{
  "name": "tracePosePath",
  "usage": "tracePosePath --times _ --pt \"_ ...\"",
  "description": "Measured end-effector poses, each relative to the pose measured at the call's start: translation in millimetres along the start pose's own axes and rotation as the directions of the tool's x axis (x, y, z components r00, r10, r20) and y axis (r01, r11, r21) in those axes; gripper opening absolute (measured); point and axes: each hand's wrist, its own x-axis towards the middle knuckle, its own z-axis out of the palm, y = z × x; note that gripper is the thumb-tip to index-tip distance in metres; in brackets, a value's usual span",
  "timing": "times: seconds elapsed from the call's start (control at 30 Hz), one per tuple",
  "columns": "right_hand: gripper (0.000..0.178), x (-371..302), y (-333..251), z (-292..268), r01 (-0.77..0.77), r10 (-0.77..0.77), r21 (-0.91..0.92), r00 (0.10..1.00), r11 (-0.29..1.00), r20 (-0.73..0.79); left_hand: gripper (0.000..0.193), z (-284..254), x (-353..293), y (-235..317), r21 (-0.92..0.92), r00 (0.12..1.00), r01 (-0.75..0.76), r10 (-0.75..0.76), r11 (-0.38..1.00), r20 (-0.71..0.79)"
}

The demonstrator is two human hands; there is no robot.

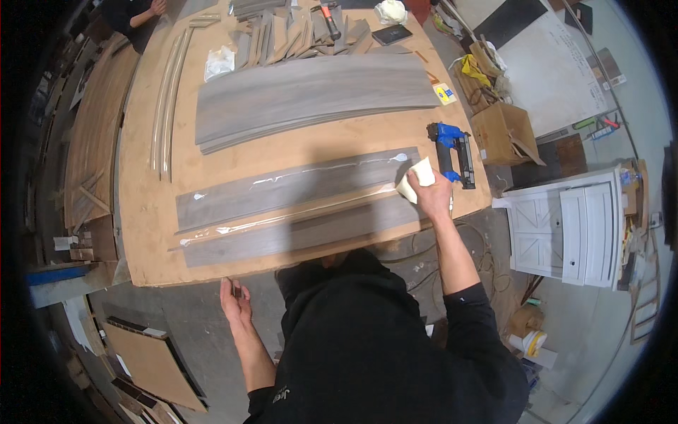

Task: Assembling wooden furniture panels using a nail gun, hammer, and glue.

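My right hand (436,196) is closed around a pale cream squeeze bottle (415,182), apparently for glue, tilted over the right ends of two grey wood-grain boards. White glue runs in a wavy line along the farther board (247,192), with a blob near each end. Another white bead lies on the narrow strip (282,220) along the far side of the nearer board (332,232) and stops close to the bottle. My left hand (236,302) hangs just off the table's front edge, fingers loosely apart, holding nothing I can see.
A blue and black nail gun (452,155) lies on the wooden table (159,240) right of my right hand. Stacked grey boards (311,95), offcuts (282,35), a hammer (330,21) and long trim strips (168,106) lie farther back. Another person's hand (158,7) shows at far left.
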Motion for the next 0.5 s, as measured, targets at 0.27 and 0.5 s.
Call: tracePosePath --times 0.27,0.5 --pt "0.026 3.5 7.8 -8.1 0.044 -0.043 -0.058 0.999 0.997 0.024 0.022 -17.9 12.7 5.0 0.049 0.99 0.009 -0.016 0.999 0.142" --pt "0.031 9.3 18.6 -30.3 -0.18 0.273 0.716 0.962 0.674 -0.016 0.03 -47.6 5.5 0.5 0.43 0.992 0.049 0.004 0.901 -0.122"
